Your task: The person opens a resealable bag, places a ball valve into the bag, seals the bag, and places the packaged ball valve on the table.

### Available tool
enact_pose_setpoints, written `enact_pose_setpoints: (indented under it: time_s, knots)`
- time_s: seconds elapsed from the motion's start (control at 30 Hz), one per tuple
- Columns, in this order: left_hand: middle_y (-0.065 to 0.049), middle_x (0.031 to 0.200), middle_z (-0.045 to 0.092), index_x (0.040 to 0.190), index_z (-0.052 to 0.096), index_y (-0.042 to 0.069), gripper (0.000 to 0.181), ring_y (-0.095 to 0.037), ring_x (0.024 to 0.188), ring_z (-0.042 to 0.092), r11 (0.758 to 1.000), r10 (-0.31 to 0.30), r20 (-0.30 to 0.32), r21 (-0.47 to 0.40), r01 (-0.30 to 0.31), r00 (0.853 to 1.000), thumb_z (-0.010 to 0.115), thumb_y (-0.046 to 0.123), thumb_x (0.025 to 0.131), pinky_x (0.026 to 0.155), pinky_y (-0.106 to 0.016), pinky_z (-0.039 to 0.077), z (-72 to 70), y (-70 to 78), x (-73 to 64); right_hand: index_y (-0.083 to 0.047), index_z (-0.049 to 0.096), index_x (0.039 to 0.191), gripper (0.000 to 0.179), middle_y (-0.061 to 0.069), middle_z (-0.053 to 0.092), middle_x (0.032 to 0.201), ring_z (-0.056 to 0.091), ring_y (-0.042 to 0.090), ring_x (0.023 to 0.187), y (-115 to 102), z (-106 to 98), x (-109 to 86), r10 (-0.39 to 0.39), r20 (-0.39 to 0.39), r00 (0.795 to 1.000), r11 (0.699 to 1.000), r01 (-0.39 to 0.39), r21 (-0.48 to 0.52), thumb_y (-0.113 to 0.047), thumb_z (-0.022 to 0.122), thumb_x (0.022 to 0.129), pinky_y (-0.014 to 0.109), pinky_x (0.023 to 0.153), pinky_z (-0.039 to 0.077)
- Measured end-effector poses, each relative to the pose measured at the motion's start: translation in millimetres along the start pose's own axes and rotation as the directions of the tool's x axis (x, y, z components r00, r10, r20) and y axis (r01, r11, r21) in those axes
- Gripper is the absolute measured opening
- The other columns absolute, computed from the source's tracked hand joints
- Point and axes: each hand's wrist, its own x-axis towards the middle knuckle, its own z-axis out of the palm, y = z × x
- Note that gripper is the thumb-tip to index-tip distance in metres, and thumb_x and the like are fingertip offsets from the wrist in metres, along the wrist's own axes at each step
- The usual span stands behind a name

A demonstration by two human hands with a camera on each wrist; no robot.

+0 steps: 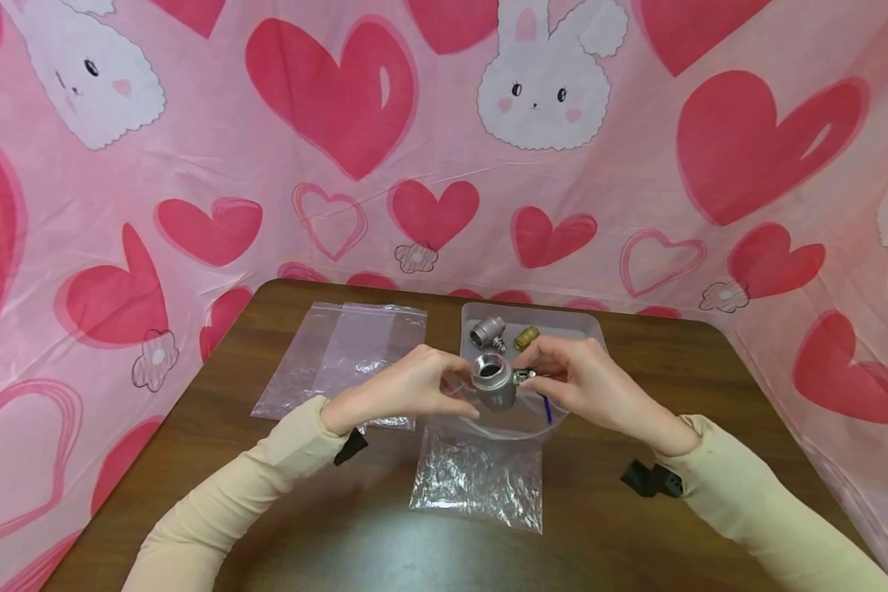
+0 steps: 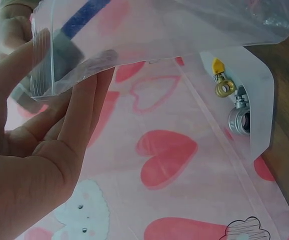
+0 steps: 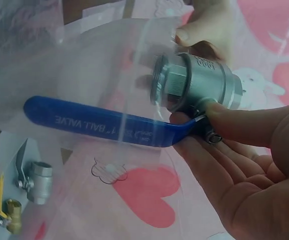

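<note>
My right hand pinches a steel ball valve by its stem, thumb on one side and fingers beneath. Its long blue lever is seen through a clear zip bag, and the plastic also overlaps one end of the body. My left hand holds that bag near its mouth, thumb and fingers on opposite sides, as the left wrist view shows. From the head view, the valve's round threaded opening faces up between both hands. Whether the whole lever is inside the bag I cannot tell.
Behind the hands stands a shallow translucent tub holding another steel valve and a brass valve with a yellow lever. Flat clear bags lie at the left of the brown table. A patterned pink cloth hangs behind.
</note>
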Motion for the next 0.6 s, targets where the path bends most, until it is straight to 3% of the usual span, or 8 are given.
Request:
enact_pose_setpoints:
  time_s: [0.37, 0.6]
  knots:
    - [-0.005, 0.097, 0.077, 0.108, 0.073, 0.006, 0.040, -0.003, 0.077, 0.070, 1.000, 0.005, -0.004, -0.014, -0.005, 1.000, 0.087, 0.022, 0.075, 0.069, -0.012, 0.054, 0.7, 0.9, -1.3, -0.005, 0.070, 0.096, 0.024, 0.006, 0.076, 0.094, 0.073, 0.011, 0.080, -6, 8, -0.1, -0.106, 0.018, 0.994, 0.979, 0.107, -0.173, 0.007, 0.078, 0.078, 0.021, 0.067, 0.058]
    - [-0.005, 0.098, 0.077, 0.109, 0.073, 0.006, 0.043, -0.003, 0.078, 0.068, 1.000, 0.004, -0.021, 0.003, -0.004, 1.000, 0.089, 0.023, 0.073, 0.069, -0.012, 0.053, 0.7, 3.2, -0.8, -0.005, 0.069, 0.094, 0.021, 0.006, 0.076, 0.090, 0.071, 0.009, 0.075, -8, 11, 2.1, -0.139, 0.033, 0.990, 0.966, 0.143, -0.215, 0.007, 0.077, 0.079, 0.020, 0.065, 0.058]
